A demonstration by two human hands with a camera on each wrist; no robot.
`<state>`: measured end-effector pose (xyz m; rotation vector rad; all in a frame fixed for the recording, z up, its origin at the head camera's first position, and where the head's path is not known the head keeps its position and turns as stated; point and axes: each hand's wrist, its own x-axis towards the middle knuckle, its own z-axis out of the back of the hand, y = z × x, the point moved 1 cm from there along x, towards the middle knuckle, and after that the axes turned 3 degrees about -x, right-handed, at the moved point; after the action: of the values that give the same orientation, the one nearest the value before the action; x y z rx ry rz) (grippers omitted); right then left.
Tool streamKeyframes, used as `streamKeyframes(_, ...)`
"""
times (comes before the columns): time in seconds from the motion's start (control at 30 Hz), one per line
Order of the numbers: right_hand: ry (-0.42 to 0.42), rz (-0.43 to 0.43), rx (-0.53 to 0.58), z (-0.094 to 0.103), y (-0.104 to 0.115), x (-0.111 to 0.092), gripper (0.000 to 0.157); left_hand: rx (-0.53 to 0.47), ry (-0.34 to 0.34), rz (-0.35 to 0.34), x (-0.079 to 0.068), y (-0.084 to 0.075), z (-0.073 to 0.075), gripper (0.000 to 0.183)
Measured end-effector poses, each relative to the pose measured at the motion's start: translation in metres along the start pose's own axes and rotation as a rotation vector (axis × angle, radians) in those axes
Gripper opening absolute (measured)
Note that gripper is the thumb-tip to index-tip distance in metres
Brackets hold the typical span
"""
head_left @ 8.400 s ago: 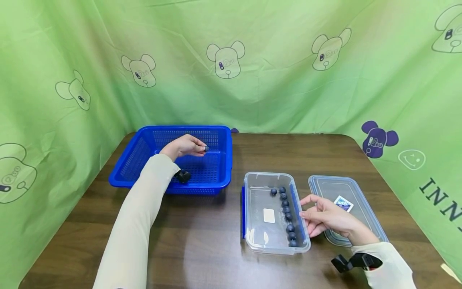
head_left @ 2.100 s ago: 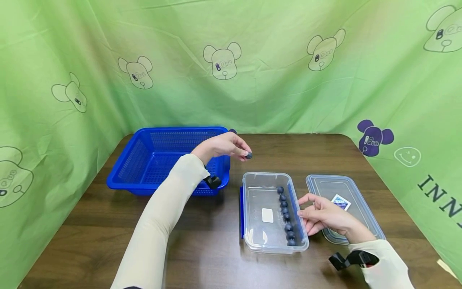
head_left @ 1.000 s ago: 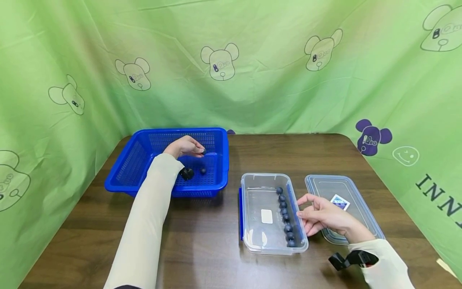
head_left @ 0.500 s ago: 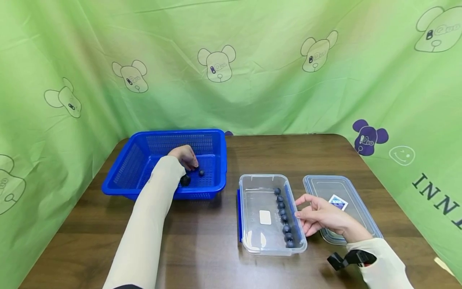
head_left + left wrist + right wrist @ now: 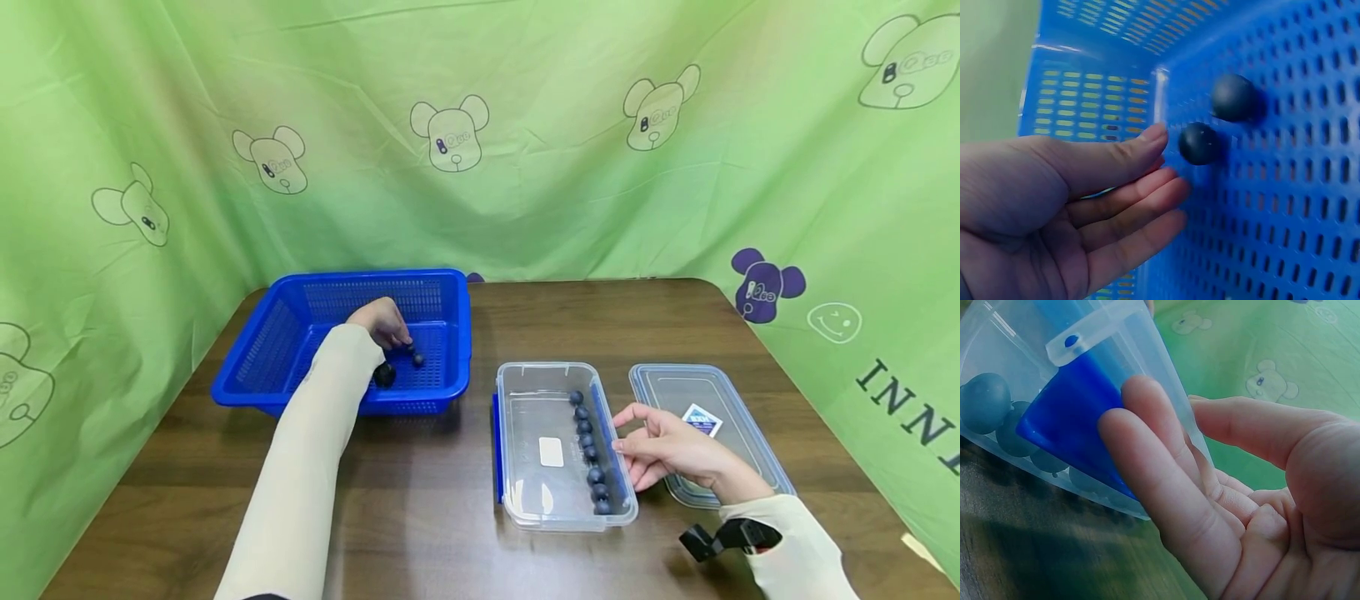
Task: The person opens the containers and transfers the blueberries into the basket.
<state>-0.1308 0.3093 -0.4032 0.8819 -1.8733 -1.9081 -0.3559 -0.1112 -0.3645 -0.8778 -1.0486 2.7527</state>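
My left hand (image 5: 384,323) reaches into the blue basket (image 5: 459,354). In the left wrist view its thumb and fingers stand slightly apart with nothing between them. A blueberry (image 5: 1199,144) lies just beyond the fingertips on the basket floor, and a second blueberry (image 5: 1234,98) sits beside it. My right hand (image 5: 667,450) holds the right side of a clear plastic food box (image 5: 525,492), thumb at the rim, fingers by the blue latch (image 5: 1079,406). Inside the box several blueberries (image 5: 596,475) form a row along the right wall.
The clear box lid (image 5: 727,404) lies on the wooden table (image 5: 435,533) to the right, partly behind my right hand. Another blue latch (image 5: 497,450) hangs at the box's left side. A green printed curtain (image 5: 540,192) closes off the back and sides.
My left hand carried a blueberry from near the box back into the basket and lowered it there. Two blueberries now lie in the basket. The right hand keeps its hold on the box.
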Motion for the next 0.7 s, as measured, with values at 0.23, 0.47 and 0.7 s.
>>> streamKeyframes(0.23, -0.002, -0.004, 0.002, 0.0, 0.0, 0.0, 0.027, -0.319, -0.056, -0.102, -0.001, -0.003, 0.008, 0.026)
streamKeyframes(0.47, -0.006, -0.007, 0.001, 0.0, -0.001, 0.001, 0.028, -0.533, -0.02, -0.134, -0.01, -0.02, 0.013, 0.04)
streamKeyframes(0.7, 0.0, 0.001, 0.003, 0.0, -0.002, 0.001, 0.028, -0.648, 0.027, -0.199, -0.019, -0.04, 0.006, 0.038)
